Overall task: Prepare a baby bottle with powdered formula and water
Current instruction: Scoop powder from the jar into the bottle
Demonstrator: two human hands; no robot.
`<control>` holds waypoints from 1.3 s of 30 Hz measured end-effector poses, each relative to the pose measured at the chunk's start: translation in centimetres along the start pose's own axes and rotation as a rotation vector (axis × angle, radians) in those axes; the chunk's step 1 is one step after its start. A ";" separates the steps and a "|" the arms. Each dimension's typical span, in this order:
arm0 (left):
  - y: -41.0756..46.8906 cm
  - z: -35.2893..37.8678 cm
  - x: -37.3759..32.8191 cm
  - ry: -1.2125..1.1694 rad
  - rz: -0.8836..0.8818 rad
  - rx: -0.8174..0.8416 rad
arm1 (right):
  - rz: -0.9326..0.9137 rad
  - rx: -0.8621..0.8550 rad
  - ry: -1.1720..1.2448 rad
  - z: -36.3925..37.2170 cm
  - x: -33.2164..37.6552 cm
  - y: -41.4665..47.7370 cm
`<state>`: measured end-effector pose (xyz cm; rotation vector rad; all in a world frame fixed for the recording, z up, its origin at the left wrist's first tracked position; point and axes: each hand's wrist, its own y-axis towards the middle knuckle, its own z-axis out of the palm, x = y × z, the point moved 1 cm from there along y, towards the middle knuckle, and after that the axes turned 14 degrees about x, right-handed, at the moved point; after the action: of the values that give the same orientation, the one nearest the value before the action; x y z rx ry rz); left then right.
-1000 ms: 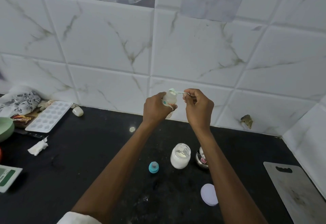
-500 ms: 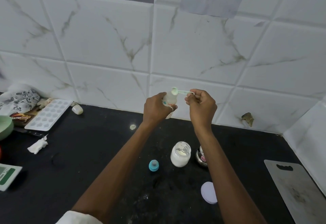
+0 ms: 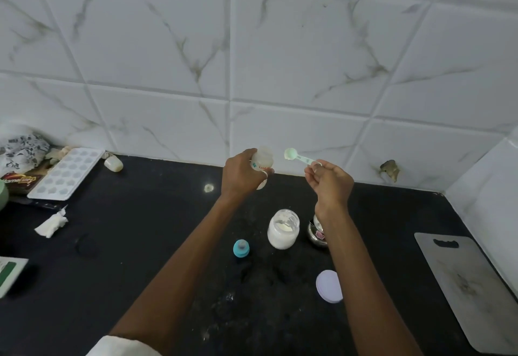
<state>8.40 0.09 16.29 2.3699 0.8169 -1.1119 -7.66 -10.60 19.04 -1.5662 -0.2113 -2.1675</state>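
Formula jar (image 3: 283, 229), teal nipple (image 3: 241, 248), white lid (image 3: 328, 286) under raised arms

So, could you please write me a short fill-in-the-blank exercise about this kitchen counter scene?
1. The left hand holds the baby bottle, and the right hand holds a pale green ____.
2. The blue bottle teat stands on the black ____.
3. The glass jar of white powder has its lid ____.
4. The round white lid lies beside the ____ forearm.

Missing words: scoop; counter; off; right
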 end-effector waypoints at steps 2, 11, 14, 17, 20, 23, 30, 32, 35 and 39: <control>-0.1 0.2 0.5 -0.007 -0.014 0.001 | 0.055 -0.038 -0.037 -1.7 -1.7 0.3; -0.4 1.9 1.1 -0.010 -0.007 0.028 | 0.069 -0.074 -0.469 -4.6 -5.9 1.5; -0.5 2.3 1.1 -0.025 0.001 0.025 | 0.001 0.023 -0.788 -4.5 -6.0 1.8; -0.9 2.7 1.8 -0.031 0.004 0.019 | -0.024 0.112 -1.061 -4.5 -7.1 1.8; -1.3 3.1 2.9 -0.031 -0.011 0.028 | 0.006 0.213 -1.224 -4.4 -8.6 1.7; -1.6 3.4 3.9 -0.044 -0.030 0.032 | 0.055 0.324 -1.395 -3.9 -9.9 1.9; -2.4 4.0 5.5 -0.077 -0.036 0.032 | 0.138 0.379 -1.601 -3.6 -12.4 2.8; -2.4 4.2 5.9 -0.072 -0.045 0.030 | 0.135 0.381 -1.623 -3.9 -12.8 3.0; -2.5 4.6 6.2 -0.070 -0.054 0.037 | 0.133 0.396 -1.649 -3.9 -13.1 3.3; -2.4 4.8 6.1 -0.078 -0.042 0.045 | 0.133 0.410 -1.674 -3.9 -12.9 3.4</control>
<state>7.27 1.22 8.30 2.3395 0.8268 -1.2432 -6.25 -11.62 5.22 -2.4967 -0.8922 -0.1780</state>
